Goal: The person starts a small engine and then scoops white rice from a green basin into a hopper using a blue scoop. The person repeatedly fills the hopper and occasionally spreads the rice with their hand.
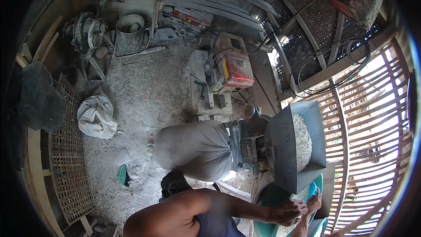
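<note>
Low at the right, my left hand [289, 211] is closed, its fingers curled over the teal basin [264, 199]; what they hold, if anything, is hidden. Close beside it, my right hand [314, 202] is bent round a small blue piece [312, 190] at the basin's far right side; I cannot tell its kind. Pale grainy material shows inside the basin below my hands. Just above them stands a grey sheet-metal hopper [280, 149] with a heap of whitish grain [302, 142]. It feeds a mill [251, 147], whose outlet has a bulging grey cloth bag [193, 149] tied on.
A red engine [237, 70] sits on a wooden base beyond the mill. A slatted bamboo wall [364, 118] closes the right side. On the dusty floor [136, 92] lie a white sack [97, 116] and a green slotted piece [122, 174]. A metal bucket [130, 33] stands far left.
</note>
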A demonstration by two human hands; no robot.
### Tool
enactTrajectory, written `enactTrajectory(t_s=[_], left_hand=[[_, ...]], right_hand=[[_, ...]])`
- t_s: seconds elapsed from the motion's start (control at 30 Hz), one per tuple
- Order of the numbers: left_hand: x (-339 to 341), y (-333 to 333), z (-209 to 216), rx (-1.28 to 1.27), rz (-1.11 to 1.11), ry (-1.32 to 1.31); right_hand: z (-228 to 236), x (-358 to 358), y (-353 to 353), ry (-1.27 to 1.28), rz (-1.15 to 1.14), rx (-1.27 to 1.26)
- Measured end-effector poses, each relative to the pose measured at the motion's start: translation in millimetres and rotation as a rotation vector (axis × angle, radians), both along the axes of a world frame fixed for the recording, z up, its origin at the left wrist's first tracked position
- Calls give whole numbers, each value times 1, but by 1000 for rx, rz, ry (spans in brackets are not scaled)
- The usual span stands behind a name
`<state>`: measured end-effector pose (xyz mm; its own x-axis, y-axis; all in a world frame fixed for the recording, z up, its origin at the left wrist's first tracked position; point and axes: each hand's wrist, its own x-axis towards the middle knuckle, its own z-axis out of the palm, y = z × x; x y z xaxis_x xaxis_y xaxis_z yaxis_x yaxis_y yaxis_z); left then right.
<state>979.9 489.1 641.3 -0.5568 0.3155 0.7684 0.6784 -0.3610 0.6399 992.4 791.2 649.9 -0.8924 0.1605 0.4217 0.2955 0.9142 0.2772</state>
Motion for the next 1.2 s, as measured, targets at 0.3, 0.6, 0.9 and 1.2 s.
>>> enactTrajectory(t_s=[0.3, 0.6, 0.9, 1.2], left_hand=[[-4, -17, 8, -75, -13, -50], [-20, -41, 18, 90, -284, -635], [-16, -31, 32, -66, -10, -369], [-19, -35, 49, -232, -118, -431]], right_hand=[[23, 21, -56, 48, 283, -421], [-1, 91, 31, 325, -292, -893], [-78, 63, -38, 316, -458, -1695], [-57, 63, -47, 277, -205, -1589]])
